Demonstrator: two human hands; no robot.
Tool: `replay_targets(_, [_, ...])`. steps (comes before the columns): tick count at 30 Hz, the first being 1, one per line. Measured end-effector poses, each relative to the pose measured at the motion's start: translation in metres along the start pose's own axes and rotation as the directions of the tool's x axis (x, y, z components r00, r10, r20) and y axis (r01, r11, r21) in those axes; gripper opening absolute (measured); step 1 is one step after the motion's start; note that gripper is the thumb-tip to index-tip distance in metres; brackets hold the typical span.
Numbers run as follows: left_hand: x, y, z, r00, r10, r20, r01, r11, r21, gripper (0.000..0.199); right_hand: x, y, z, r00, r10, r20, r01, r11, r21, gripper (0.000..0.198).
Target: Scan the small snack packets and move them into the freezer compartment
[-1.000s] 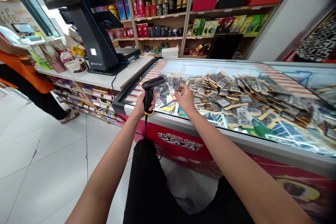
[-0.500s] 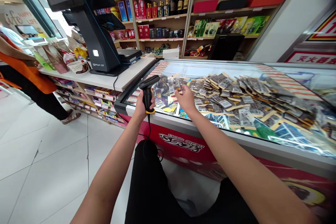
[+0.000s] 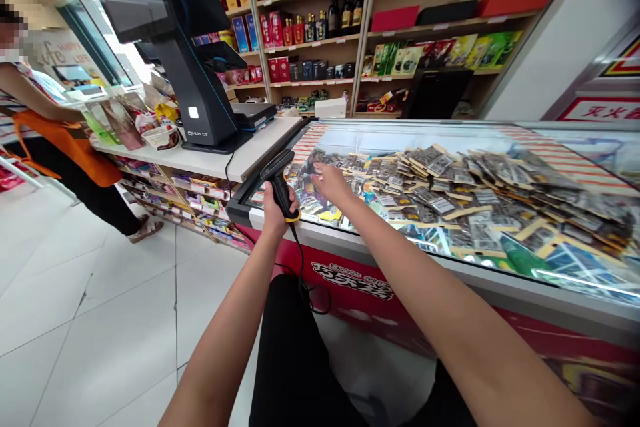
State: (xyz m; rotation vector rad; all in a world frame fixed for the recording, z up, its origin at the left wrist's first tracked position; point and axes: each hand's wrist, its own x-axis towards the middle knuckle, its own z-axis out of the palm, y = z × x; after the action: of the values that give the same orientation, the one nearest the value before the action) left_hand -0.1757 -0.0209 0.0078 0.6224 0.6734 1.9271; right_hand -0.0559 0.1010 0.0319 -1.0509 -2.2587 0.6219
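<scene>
My left hand point(image 3: 276, 211) is wrapped round the handle of a black barcode scanner point(image 3: 278, 170), held upright over the near left corner of a glass-topped freezer point(image 3: 380, 130). A black cable hangs from the scanner's base. Just to the right, my right hand point(image 3: 334, 185) is closed with thumb and fingers pinching a small clear-and-dark snack packet point(image 3: 311, 161), partly blurred against the glass. Many similar packets with tan edges lie in a loose pile point(image 3: 440, 177) on the freezer top, right of my right hand.
On the left, a counter point(image 3: 200, 163) carries a dark point-of-sale terminal point(image 3: 207, 100) and bagged goods. A person in an orange apron point(image 3: 75, 147) stands beside it. Shelves point(image 3: 320, 43) of boxes and bottles rise behind. White tiles point(image 3: 115, 320) cover the floor.
My right hand has moved left with the packet, closer to the scanner. The scanner has tilted slightly. The whole view has shifted a little, showing more of the person on the left.
</scene>
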Motion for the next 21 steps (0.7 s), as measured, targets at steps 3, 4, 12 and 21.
replay_targets(3, [0.000,0.002,0.000,0.996,-0.076,0.045,0.074,0.996,0.053,0.057,-0.022,0.017,-0.033,0.991,0.065,-0.117,-0.099,0.944,-0.315,0.042])
replay_targets(4, [0.000,0.003,-0.001,0.993,-0.097,0.065,0.093,0.993,0.068,0.056,-0.030,0.023,-0.042,0.984,0.114,-0.138,-0.162,0.893,-0.420,0.046])
replay_targets(12, [0.004,0.005,-0.006,0.969,-0.194,0.153,0.173,0.974,0.144,0.054,-0.061,0.053,-0.061,0.985,0.174,-0.014,-0.142,0.751,-0.644,0.058])
replay_targets(21, [0.027,0.050,-0.032,0.977,-0.183,0.106,0.142,0.940,0.311,0.052,-0.061,0.065,-0.068,0.992,0.119,-0.030,-0.122,0.927,-0.354,0.027])
